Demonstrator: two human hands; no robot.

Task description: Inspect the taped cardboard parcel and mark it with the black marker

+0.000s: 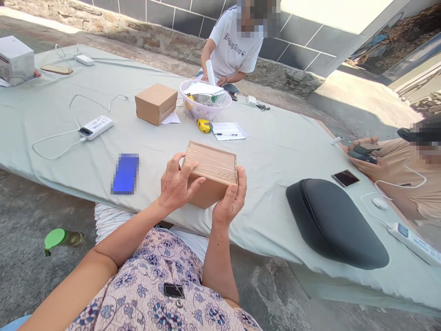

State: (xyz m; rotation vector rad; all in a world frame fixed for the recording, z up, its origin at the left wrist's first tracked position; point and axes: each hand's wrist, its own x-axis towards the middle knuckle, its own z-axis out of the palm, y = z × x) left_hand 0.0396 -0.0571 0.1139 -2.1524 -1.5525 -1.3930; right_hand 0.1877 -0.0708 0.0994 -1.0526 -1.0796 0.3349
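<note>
Between my two hands is a brown cardboard box, tilted slightly at the near edge of the table, with creased clear tape across its top. My left hand grips its left side, thumb and fingers lying over the top edge. Around the right corner wraps my right hand, its thumb on the front face and its fingers along the side. The box's underside and far faces are hidden. Left of my hands lies a blurred blue rectangle; beyond the box are a yellow tape measure and a sheet with a pen.
Another cardboard box and a filled plastic basin stand farther back. A black cushion-like object sits at right. White power strips trail cables. One person sits opposite, another at right. A green-lidded bottle is on the ground.
</note>
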